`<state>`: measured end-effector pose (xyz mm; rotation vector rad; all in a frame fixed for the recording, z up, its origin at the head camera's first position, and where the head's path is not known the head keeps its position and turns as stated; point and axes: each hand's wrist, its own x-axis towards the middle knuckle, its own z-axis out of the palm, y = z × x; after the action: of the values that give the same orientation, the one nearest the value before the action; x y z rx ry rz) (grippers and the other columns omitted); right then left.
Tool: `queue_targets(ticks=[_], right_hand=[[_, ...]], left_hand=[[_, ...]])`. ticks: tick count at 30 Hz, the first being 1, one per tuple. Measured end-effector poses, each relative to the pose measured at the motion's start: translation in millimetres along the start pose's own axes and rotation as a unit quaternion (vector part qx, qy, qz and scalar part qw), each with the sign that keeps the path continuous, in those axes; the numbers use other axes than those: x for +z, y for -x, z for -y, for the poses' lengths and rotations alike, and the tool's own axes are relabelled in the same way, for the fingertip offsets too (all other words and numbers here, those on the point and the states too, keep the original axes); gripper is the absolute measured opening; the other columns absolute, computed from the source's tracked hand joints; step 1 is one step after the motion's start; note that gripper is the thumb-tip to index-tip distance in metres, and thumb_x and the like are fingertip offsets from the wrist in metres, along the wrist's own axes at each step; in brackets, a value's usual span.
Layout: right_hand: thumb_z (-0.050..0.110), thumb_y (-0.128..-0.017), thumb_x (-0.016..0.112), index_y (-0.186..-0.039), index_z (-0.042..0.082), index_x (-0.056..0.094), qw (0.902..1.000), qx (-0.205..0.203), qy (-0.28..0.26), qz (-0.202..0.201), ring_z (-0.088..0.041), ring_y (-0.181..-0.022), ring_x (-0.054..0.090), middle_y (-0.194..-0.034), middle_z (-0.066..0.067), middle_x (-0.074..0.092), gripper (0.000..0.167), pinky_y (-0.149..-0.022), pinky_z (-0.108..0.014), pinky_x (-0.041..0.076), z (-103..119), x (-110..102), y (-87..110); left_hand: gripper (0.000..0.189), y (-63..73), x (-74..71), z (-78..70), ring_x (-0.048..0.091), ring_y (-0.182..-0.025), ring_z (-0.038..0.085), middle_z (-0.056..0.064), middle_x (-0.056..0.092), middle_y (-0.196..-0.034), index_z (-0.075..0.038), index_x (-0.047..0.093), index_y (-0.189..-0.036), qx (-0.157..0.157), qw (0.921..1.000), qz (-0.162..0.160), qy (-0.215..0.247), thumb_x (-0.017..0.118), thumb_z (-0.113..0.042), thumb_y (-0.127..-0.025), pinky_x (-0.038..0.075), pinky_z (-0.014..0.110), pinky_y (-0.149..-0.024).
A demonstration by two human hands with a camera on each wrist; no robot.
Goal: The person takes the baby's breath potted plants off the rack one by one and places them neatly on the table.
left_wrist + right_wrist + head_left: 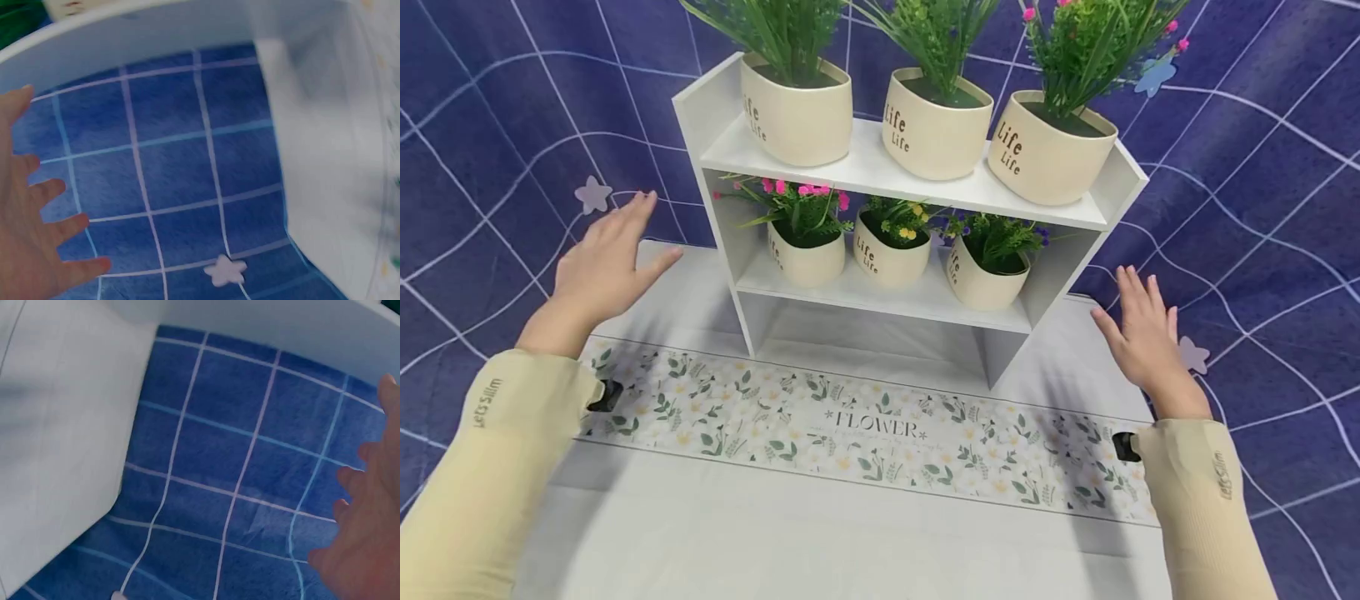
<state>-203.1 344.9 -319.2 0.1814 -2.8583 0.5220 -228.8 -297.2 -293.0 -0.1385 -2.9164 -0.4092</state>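
A white two-tier shelf stands between my hands. My left hand hovers to its left, fingers extended and thumb apart, holding nothing. On the other side my right hand is raised with fingers spread, also holding nothing. Three large cream pots with grassy plants stand on the top board: a left pot, a middle pot and a right pot. Below them sit smaller pots with pink flowers, yellow flowers and purple flowers. In the wrist views each hand is apart from the shelf's side.
A floral runner printed "FLOWER" lies across the white tablecloth in front of the shelf. Behind and around hangs a blue curtain with grid lines and star shapes. Black wrist straps show at both sleeves.
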Motion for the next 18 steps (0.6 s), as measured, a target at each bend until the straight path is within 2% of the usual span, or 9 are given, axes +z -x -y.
queue_targets(ticks=[2, 4, 7, 9, 11, 14, 16, 18], right_hand=[[0.049, -0.103, 0.031, -0.156, 0.005, 0.007, 0.9993, -0.011, -0.019, -0.032, -0.040, -0.151, -0.004, -0.162, -0.021, 0.008, 0.073, -0.111, -0.073, -0.003, 5.9, -3.9, 0.5], [0.046, -0.102, 0.037, -0.155, 0.005, 0.011, 0.9971, -0.015, -0.036, -0.066, -0.041, -0.150, 0.003, -0.161, -0.022, 0.014, 0.072, -0.114, -0.070, 0.002, 14.6, -9.3, 0.6], [0.036, -0.099, 0.050, -0.153, 0.007, 0.024, 0.9884, -0.012, -0.061, -0.138, -0.042, -0.147, 0.021, -0.156, -0.023, 0.030, 0.067, -0.115, -0.065, 0.017, 32.4, -18.4, -0.2], [0.028, -0.096, 0.057, -0.149, 0.007, 0.036, 0.9759, -0.007, -0.086, -0.201, -0.038, -0.141, 0.035, -0.149, -0.021, 0.043, 0.060, -0.113, -0.057, 0.028, 46.5, -23.3, -1.9], [0.018, -0.092, 0.061, -0.139, 0.008, 0.050, 0.9530, 0.008, -0.126, -0.276, -0.027, -0.131, 0.050, -0.137, -0.014, 0.057, 0.050, -0.109, -0.042, 0.040, 63.0, -27.5, -3.6], [0.009, -0.088, 0.061, -0.119, 0.008, 0.065, 0.9007, 0.027, -0.215, -0.376, -0.009, -0.108, 0.062, -0.111, 0.002, 0.069, 0.030, -0.093, -0.021, 0.046, 91.7, -34.4, -5.8], [0.006, -0.087, 0.059, -0.108, 0.012, 0.068, 0.8621, 0.025, -0.275, -0.425, -0.002, -0.097, 0.063, -0.098, 0.012, 0.067, 0.023, -0.084, -0.015, 0.046, 112.9, -39.7, -7.1], [0.003, -0.086, 0.057, -0.102, 0.013, 0.067, 0.8333, 0.002, -0.324, -0.448, -0.003, -0.092, 0.063, -0.091, 0.017, 0.063, 0.021, -0.081, -0.016, 0.048, 135.2, -44.8, -9.1]], left_hand=[[0.076, -0.4, -7.7, -8.7, 0.006, -0.148, 0.047, 0.005, -0.003, -0.165, -0.030, -0.005, -0.156, 0.000, 0.9975, -0.016, 0.069, 0.035, -0.058, -0.098, 0.013, 0.080, -0.101], [0.072, 0.0, -14.9, -18.5, 0.008, -0.148, 0.045, 0.007, 0.003, -0.165, -0.031, -0.001, -0.156, 0.006, 0.9893, -0.041, 0.140, 0.038, -0.053, -0.099, 0.010, 0.079, -0.104], [0.067, -1.2, -25.4, -34.7, 0.016, -0.149, 0.039, 0.009, 0.015, -0.164, -0.028, 0.009, -0.157, 0.028, 0.9641, -0.088, 0.249, 0.044, -0.041, -0.101, 0.011, 0.067, -0.115], [0.064, -2.9, -32.0, -45.6, 0.026, -0.147, 0.034, 0.007, 0.024, -0.161, -0.024, 0.015, -0.156, 0.043, 0.9431, -0.117, 0.308, 0.046, -0.034, -0.101, 0.017, 0.055, -0.120], [0.062, -5.2, -38.4, -56.0, 0.035, -0.144, 0.027, 0.007, 0.030, -0.159, -0.022, 0.020, -0.155, 0.049, 0.9229, -0.137, 0.356, 0.049, -0.031, -0.100, 0.024, 0.044, -0.121], [0.061, -9.1, -46.6, -70.5, 0.046, -0.136, 0.018, 0.008, 0.038, -0.155, -0.019, 0.025, -0.154, 0.054, 0.8974, -0.160, 0.408, 0.052, -0.026, -0.099, 0.034, 0.030, -0.116], [0.061, -12.5, -51.3, -79.4, 0.052, -0.130, 0.015, 0.009, 0.042, -0.153, -0.017, 0.029, -0.152, 0.058, 0.8794, -0.174, 0.440, 0.056, -0.021, -0.098, 0.039, 0.025, -0.112], [0.061, -16.5, -55.3, -87.5, 0.056, -0.125, 0.013, 0.011, 0.045, -0.150, -0.015, 0.032, -0.151, 0.062, 0.8655, -0.187, 0.461, 0.059, -0.018, -0.096, 0.041, 0.024, -0.109]])
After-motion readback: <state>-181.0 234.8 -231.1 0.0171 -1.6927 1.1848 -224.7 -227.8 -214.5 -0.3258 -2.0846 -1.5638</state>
